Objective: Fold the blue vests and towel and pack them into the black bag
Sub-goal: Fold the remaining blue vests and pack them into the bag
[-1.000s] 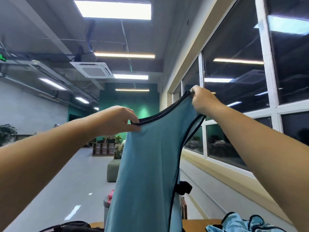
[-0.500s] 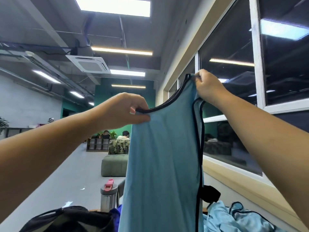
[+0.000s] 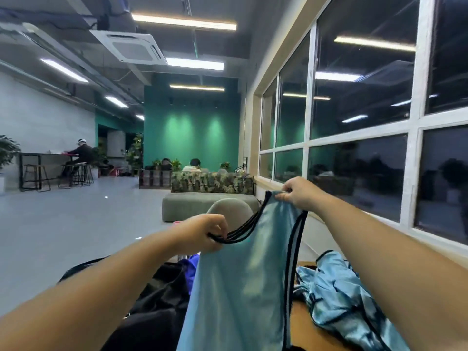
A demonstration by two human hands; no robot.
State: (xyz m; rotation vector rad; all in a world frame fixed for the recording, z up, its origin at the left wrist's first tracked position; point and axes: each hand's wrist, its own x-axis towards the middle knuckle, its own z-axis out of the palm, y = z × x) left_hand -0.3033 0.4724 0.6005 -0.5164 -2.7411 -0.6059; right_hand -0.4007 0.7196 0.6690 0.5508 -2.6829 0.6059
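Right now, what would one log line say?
left hand: pinches vest strap | right hand: pinches other strap | vest: hanging unfolded | bag: below

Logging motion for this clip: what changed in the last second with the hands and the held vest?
Both hands came down with the blue vest as the view tilted down: left hand and right hand now sit lower in frame. Black bag and the vest pile show more. Both hands still pinch the vest's top edge.

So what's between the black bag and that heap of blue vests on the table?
In the head view, the held vest hangs between the bag and the heap, pinched at its black-trimmed top by both hands.
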